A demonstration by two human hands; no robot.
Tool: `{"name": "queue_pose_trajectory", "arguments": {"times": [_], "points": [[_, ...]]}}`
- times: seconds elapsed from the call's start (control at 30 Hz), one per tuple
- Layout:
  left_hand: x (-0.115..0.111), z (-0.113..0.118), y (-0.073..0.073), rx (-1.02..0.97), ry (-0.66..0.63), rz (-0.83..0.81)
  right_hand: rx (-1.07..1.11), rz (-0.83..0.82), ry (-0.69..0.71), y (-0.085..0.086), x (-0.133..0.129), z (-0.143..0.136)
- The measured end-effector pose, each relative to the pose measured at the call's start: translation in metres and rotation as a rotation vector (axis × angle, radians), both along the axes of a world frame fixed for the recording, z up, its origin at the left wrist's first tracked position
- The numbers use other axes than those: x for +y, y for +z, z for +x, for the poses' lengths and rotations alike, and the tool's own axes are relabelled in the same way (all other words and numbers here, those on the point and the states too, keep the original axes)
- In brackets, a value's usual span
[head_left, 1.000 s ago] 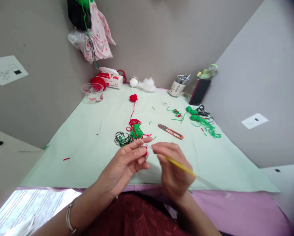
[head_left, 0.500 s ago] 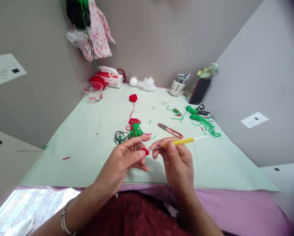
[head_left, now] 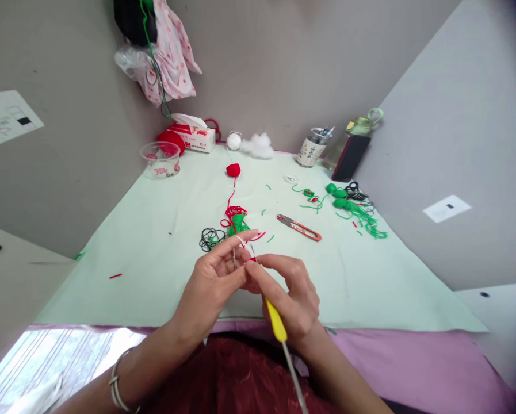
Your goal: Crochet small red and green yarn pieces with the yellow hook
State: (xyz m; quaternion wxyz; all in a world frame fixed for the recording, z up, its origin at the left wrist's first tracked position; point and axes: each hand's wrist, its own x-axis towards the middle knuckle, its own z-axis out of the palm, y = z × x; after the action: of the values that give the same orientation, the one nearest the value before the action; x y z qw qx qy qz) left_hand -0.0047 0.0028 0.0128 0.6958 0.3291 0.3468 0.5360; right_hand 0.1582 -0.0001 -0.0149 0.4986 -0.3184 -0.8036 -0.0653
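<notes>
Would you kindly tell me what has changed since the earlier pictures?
The yellow hook handle has swung from pointing right to pointing down the picture, still held in the right hand. The left hand, orange snips and white yarn ball stay roughly put.

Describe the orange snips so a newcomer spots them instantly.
On the pale green tabletop, look just beyond the right hand. The snips lie there, right of the green yarn bundle. Unlike the black scissors, they have an orange handle.

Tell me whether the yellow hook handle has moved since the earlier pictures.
Yes. The yellow hook handle has swung toward the bottom of the view, away from the orange snips.
</notes>
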Motion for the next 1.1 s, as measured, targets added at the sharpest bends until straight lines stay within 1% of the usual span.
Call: {"name": "queue_pose_trajectory", "arguments": {"times": [0.07,0.13,0.2,0.27,0.33,0.4,0.5,0.57,0.63,0.7,0.8,0.83,0.9,0.97,1.1], "points": [[0.002,-0.001,-0.001,-0.092,-0.097,-0.089,0.050,-0.055,-0.019,0.000,-0.001,0.000],[0.005,-0.004,0.000,-0.165,-0.158,-0.165,0.233,-0.166,0.035,0.004,-0.001,0.000],[0.006,-0.006,0.001,-0.189,-0.149,-0.176,0.474,-0.315,0.129,0.008,0.001,0.000],[0.006,-0.006,0.004,-0.167,-0.127,-0.143,0.623,-0.449,0.216,0.013,0.004,-0.001],[0.003,-0.003,0.005,-0.113,-0.118,-0.102,0.641,-0.516,0.255,0.016,0.007,-0.003],[0.000,0.000,0.005,-0.064,-0.093,-0.061,0.587,-0.522,0.239,0.016,0.007,-0.004],[-0.001,0.005,0.003,-0.048,-0.048,-0.033,0.430,-0.375,0.116,0.010,0.005,-0.004],[0.001,0.004,0.001,-0.099,-0.081,-0.076,0.317,-0.253,0.039,0.005,0.002,-0.002],[0.004,0.002,0.000,-0.169,-0.138,-0.151,0.291,-0.213,0.021,0.003,0.001,0.000],[0.007,-0.002,0.001,-0.216,-0.166,-0.198,0.399,-0.273,0.044,0.006,0.002,0.002],[0.009,-0.005,0.001,-0.214,-0.124,-0.168,0.638,-0.446,0.133,0.014,0.004,0.001],[0.008,-0.004,0.001,-0.196,-0.115,-0.140,0.665,-0.498,0.175,0.016,0.005,0.000],[0.006,-0.002,0.001,-0.138,-0.104,-0.091,0.649,-0.576,0.241,0.018,0.007,-0.001],[0.003,0.000,0.000,-0.074,-0.103,-0.062,0.654,-0.629,0.266,0.016,0.008,-0.001],[0.002,-0.002,-0.001,-0.019,-0.112,-0.040,0.822,-0.744,0.342,0.011,0.010,0.003]]}}
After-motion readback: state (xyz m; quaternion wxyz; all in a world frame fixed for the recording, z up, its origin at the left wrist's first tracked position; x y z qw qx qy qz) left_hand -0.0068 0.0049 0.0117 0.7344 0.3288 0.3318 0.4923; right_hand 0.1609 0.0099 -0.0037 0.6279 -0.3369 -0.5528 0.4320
